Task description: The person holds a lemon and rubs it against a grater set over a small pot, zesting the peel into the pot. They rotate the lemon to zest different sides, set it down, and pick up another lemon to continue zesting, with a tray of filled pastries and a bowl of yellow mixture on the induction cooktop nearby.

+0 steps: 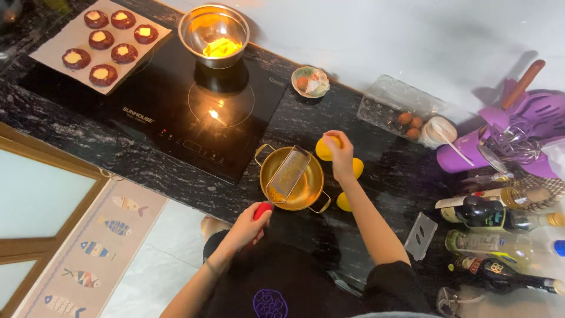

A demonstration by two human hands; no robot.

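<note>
Head view, steeply down onto dark countertop (88, 141) (fairly near)

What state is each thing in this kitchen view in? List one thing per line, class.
Grater: resting across the gold pot, left hand gripping its red handle.
Lemon: held by right hand.
Steel bowl: holds yellow butter.
Egg tray: lid open, three eggs inside.

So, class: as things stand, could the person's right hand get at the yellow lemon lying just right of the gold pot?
Probably yes. The right hand grips one lemon beside the gold pot, and the lemon asked about lies uncovered on the counter beneath that forearm. Nothing blocks it, but the hand is full.
</note>
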